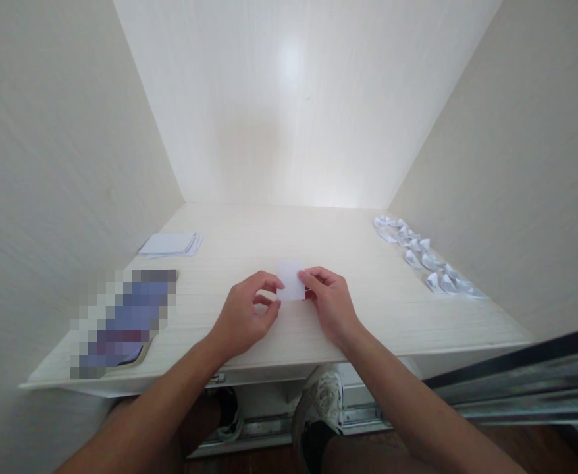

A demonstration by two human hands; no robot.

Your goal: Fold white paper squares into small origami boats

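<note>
Between my two hands is a small white piece of paper (289, 282), held just above the pale shelf near its front edge. My left hand (249, 309) has its thumb and fingertips at the paper's left edge, the fingers curled. On the other side, my right hand (331, 299) pinches the right edge, thumb on the face and fingers partly behind. The paper looks flat and roughly square; whether it has a fold cannot be made out.
A stack of white paper sheets (169, 243) lies at the back left. In front of it is a phone-like object (138, 355), mostly pixelated. Several small folded white paper pieces (420, 253) line the right side. Walls (289, 131) enclose the shelf (210, 230) on three sides.
</note>
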